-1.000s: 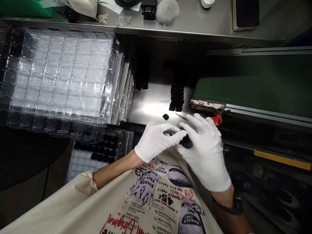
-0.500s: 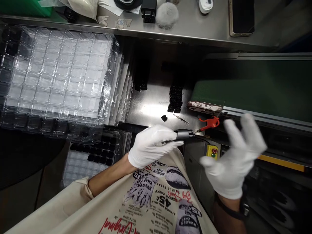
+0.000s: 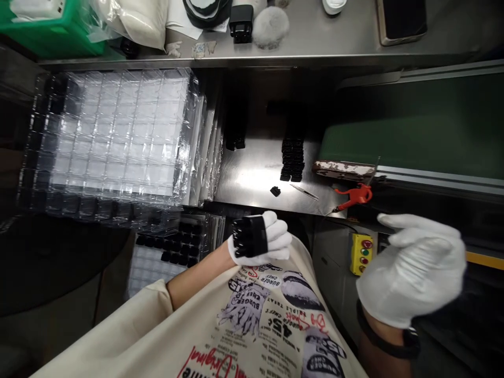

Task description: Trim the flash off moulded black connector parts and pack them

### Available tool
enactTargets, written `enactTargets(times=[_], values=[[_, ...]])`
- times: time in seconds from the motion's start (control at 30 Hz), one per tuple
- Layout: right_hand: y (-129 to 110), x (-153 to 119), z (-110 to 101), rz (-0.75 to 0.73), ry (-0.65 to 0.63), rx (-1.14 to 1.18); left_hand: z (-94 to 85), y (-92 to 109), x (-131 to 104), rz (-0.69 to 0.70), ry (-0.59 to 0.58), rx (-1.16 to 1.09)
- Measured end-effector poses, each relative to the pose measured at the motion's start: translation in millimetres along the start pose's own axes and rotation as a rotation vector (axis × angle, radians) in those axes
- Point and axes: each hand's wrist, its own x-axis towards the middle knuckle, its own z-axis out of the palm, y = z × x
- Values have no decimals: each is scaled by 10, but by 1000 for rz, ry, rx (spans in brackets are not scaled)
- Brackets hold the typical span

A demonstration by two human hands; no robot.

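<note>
One-handed, steady black pronged plastic block (image 3: 251, 236) in white-gloved left hand (image 3: 277, 236), fingers together; hold white-gloved right hand (image 3: 413, 268) clear, four o'clock, fingers curled.

"BURGER CHEF", "TRIPLE TREAT", "45¢" and (in red script) "Original" across the cream garment (image 3: 205, 320).

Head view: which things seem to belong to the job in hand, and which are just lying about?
Likely part of the job:
black block in the left hand
small black pieces on the metal table
thin metal tool near them
clear compartment trays

Probably just lying about:
phone on the upper shelf
fluffy grey ball
</note>
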Motion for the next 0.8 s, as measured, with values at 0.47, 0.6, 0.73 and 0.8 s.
enactTargets(times=[0.47,0.6,0.73,0.8], values=[[127,-91,-5,-354,-113,-219,-125,156,149,147,225,590],[-91,-132,71,-644,-368,-286,-29,135,191,447,468,1166],[-124,-302,274,-529,-594,-550,134,72,180,591,480,1314],[-89,-358,350,-456,-644,-614,207,51,179,663,479,1368]])
